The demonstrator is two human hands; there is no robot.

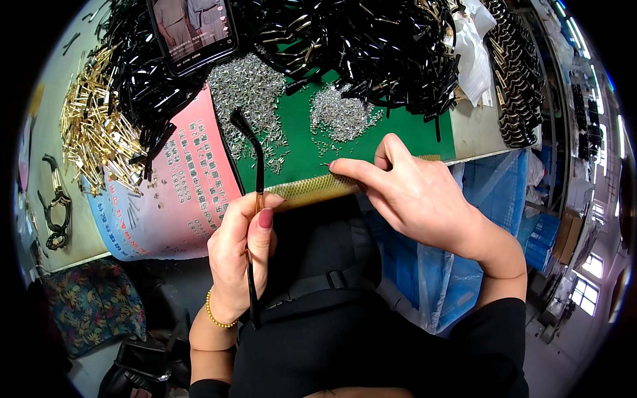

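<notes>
My left hand (pixel 240 249) is closed on slim eyeglass temples; one black curved tip (pixel 247 129) points up above the fingers. Below the thumb, another dark length (pixel 251 292) hangs down past the wrist. Between the fingers a short gold-brown part shows; whether this is one temple or two I cannot tell. My right hand (pixel 418 192) leans over the textured yellow edge strip (pixel 312 191) at the table's front. Its index finger stretches left, the tip touching the green mat (pixel 295 109) beside the strip; the other fingers bend under, partly hidden. Any small piece under that fingertip is too small to make out.
Two heaps of tiny silver metal pieces, the larger (pixel 249 99) and the smaller (pixel 342 116), lie on the mat. Black temples (pixel 391 53) pile up behind. Left are gold metal parts (pixel 99 126), a pink-blue printed sheet (pixel 179 186), pliers (pixel 58 205) and a phone (pixel 196 33).
</notes>
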